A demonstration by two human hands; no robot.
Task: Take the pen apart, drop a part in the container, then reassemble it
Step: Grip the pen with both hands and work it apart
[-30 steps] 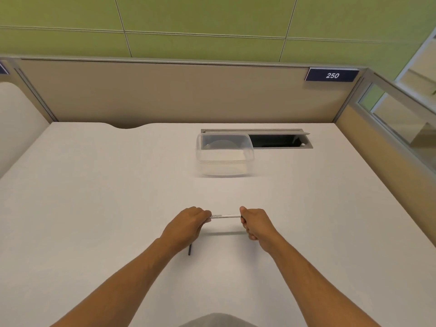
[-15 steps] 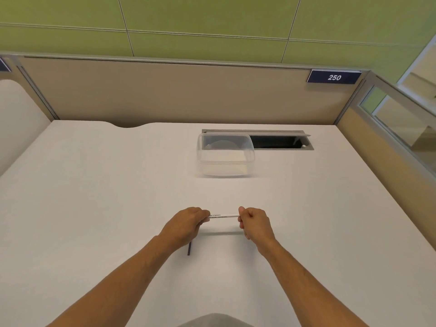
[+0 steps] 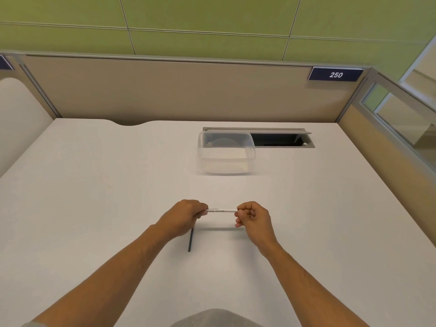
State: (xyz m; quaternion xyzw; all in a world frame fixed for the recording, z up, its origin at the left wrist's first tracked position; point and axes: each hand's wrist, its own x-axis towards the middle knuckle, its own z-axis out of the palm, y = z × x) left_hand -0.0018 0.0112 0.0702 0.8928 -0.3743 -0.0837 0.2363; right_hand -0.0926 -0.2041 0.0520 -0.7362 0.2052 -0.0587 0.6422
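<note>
Both hands up off the surface: left hand and right hand each pinching one end of the white pen barrel, held level. Dark thin part lying below the left wrist. Clear container well beyond, looking empty. Risks: twisting too hard and popping a small piece loose, rolling away; sweeping the dark part off with a forearm.

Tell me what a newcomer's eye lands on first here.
First, the two hands at the centre of the white desk: the left hand and right hand grip opposite ends of a white pen barrel. Next, the clear container farther back, and a thin dark rod lying under the left wrist.
</note>
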